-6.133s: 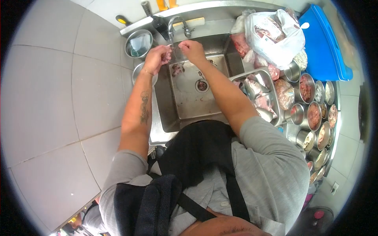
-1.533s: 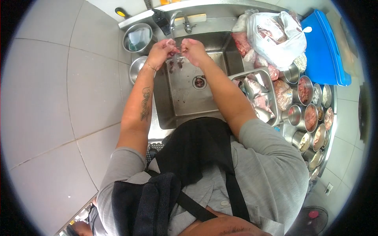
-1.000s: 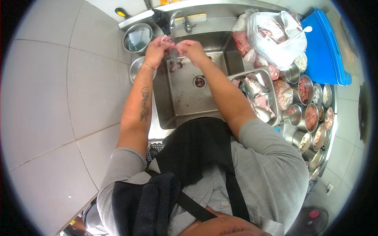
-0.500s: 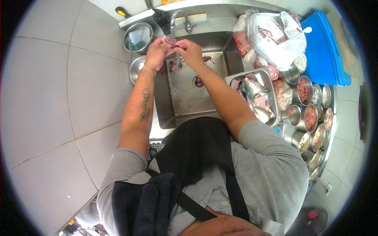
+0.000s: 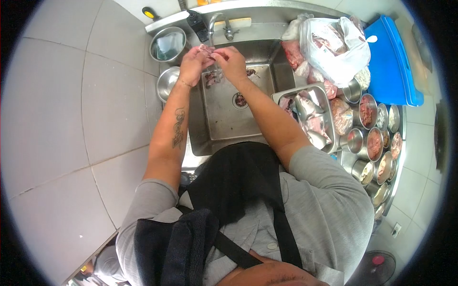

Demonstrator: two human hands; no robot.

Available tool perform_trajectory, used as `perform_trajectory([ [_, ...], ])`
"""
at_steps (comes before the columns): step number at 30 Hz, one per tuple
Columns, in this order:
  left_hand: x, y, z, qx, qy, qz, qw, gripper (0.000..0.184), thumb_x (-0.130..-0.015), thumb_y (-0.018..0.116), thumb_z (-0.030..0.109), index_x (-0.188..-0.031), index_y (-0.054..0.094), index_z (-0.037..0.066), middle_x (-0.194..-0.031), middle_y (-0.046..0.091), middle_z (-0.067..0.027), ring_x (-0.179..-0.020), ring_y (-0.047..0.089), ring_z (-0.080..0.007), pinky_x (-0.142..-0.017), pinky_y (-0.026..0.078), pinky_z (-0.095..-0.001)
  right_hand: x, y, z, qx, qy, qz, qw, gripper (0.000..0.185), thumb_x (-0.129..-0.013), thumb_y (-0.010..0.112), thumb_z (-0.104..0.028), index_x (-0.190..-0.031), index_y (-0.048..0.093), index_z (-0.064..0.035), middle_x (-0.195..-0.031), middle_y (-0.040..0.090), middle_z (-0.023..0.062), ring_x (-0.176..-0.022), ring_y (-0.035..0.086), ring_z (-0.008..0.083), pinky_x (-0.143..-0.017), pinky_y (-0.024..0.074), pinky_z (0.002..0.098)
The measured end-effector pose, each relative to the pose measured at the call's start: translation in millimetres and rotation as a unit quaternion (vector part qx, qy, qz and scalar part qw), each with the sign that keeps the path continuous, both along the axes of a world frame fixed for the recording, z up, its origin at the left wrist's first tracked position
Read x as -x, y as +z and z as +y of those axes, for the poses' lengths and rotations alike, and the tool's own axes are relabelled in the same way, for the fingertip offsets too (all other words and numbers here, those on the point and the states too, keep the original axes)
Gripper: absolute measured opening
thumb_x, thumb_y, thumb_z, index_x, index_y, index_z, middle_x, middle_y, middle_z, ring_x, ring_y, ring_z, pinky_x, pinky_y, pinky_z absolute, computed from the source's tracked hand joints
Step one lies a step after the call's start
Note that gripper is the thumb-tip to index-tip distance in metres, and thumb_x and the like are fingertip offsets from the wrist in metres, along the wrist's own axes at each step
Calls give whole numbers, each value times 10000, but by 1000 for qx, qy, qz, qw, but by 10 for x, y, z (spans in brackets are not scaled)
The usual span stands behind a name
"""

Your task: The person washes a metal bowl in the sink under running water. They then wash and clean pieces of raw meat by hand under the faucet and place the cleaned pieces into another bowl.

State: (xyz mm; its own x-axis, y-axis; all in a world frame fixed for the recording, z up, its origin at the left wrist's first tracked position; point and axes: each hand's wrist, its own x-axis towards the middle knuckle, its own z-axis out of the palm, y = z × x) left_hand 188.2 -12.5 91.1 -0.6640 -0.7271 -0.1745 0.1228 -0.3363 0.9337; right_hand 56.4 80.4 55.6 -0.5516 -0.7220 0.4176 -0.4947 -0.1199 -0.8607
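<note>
Under the tap (image 5: pixel 218 19), at the far left of the sink (image 5: pixel 219 128), my left hand (image 5: pixel 192 67) is closed around a pinkish piece of raw flesh (image 5: pixel 205 49). Its exact kind is too small to make out. My right hand (image 5: pixel 230 66) pinches the same piece from the other side, with the fingertips partly hidden. Water seems to run down just below the hands. Dark reddish scraps (image 5: pixel 240 100) lie over the drain, and more scraps (image 5: pixel 210 79) rest on the sink floor near the hands.
A metal tray (image 5: pixel 334 114) of fish pieces overlaps the sink's right edge. Beyond it are a white plastic bag (image 5: pixel 341 62), a blue lid or board (image 5: pixel 391 62) and several metal containers (image 5: pixel 375 143) of food. Metal bowls (image 5: pixel 168 84) and a black bottle (image 5: pixel 197 25) stand to the left.
Both hands stay by the tap with the pinkish piece. Their fingers have shifted slightly, and the right hand's grip looks a little more spread around it.
</note>
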Motion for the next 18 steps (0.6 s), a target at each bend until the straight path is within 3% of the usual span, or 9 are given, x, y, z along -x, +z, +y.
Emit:
perform_trajectory([
  [3, 22, 25, 30, 15, -24, -35, 999, 248, -1027, 505, 123, -1244, 547, 11, -1214, 648, -104, -1078, 653, -199, -940, 561, -353, -12, 63, -5, -23, 8, -47, 999, 175, -837, 762, -209, -954, 753, -80, -864, 725, 122, -743, 686, 255, -701, 528, 361],
  [5, 45, 60, 46, 35, -43, -54, 997, 268, -1035, 494, 142, -1271, 544, 26, -1223, 647, -90, -1077, 650, -186, -937, 557, -352, -4, 112, 1, -120, 50, -154, 980, 201, -854, 754, -205, -990, 752, -58, -855, 734, 88, -718, 665, 208, -698, 517, 348],
  [6, 48, 130, 75, 39, -52, -66, 996, 288, -1037, 489, 142, -1298, 533, 28, -1222, 646, -85, -1064, 650, -176, -929, 559, -348, 31, -9, -41, -120, 49, -154, 980, 201, -854, 754, -205, -990, 752, -58, -855, 734, 88, -718, 665, 208, -698, 517, 348],
  [8, 36, 151, 78, 42, -60, -78, 994, 309, -1040, 483, 142, -1326, 522, 29, -1220, 645, -80, -1051, 650, -166, -921, 561, -345, 115, -178, -127, -102, 156, -279, 942, 220, -901, 723, -214, -1016, 748, -28, -852, 734, 39, -715, 635, 138, -691, 506, 323],
  [11, -8, 43, 1, 23, -52, -79, 995, 321, -1053, 480, 172, -1339, 522, 33, -1231, 641, -99, -1079, 648, -177, -924, 547, -351, 205, -156, -118, -116, 168, -370, 906, 207, -945, 685, -232, -994, 752, -42, -861, 720, 3, -726, 614, 93, -685, 494, 290],
  [14, -6, -54, -13, -18, -38, -86, 995, 397, -1013, 522, 88, -1406, 487, 58, -1226, 636, -107, -1063, 654, -184, -911, 555, -352, 227, -88, -100, -97, 196, -406, 887, 191, -985, 627, -206, -1040, 729, -55, -944, 698, 8, -793, 622, 94, -705, 479, 250],
  [16, -13, -101, 39, 182, 7, -148, 972, 543, -933, 588, -13, -1453, 454, 66, -1282, 635, -115, -1021, 676, -181, -900, 573, -350, 258, -84, -105, -107, 204, -435, 871, 175, -986, 625, -202, -1041, 720, -66, -953, 695, 9, -778, 617, 93, -702, 488, 252],
  [17, -19, -92, 47, 181, 8, -148, 972, 543, -933, 588, -13, -1453, 454, 66, -1282, 635, -115, -1021, 676, -181, -900, 573, -350, 270, -71, -108, -116, 213, -464, 852, 159, -986, 624, -197, -1042, 712, -76, -961, 692, 10, -763, 613, 91, -698, 496, 255],
  [18, -30, -83, 54, 367, 1, -159, 917, 541, -903, 607, -41, -1422, 504, 74, -1235, 656, -111, -972, 682, -174, -874, 574, -336, 287, -59, -111, -118, 214, -464, 852, 159, -986, 624, -197, -1042, 712, -76, -961, 692, 10, -763, 613, 91, -698, 496, 255],
])
